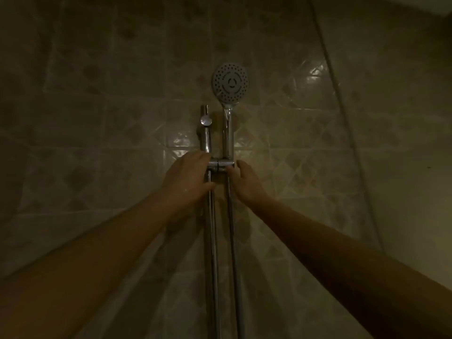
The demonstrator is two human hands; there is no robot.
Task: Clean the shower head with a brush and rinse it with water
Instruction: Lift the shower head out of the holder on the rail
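Left grip (188,178) curled round chrome rail (206,140), round perforated shower head (230,81)

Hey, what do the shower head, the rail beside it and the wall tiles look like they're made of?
Shower head: face looks like matte grey plastic with dark nozzle dots; the handle shines like chrome, plated plastic or metal, can't tell. Rail: polished chromed metal, by its mirror-like highlights. Wall tiles: glazed ceramic, probably, from glossy reflections and grout lines.
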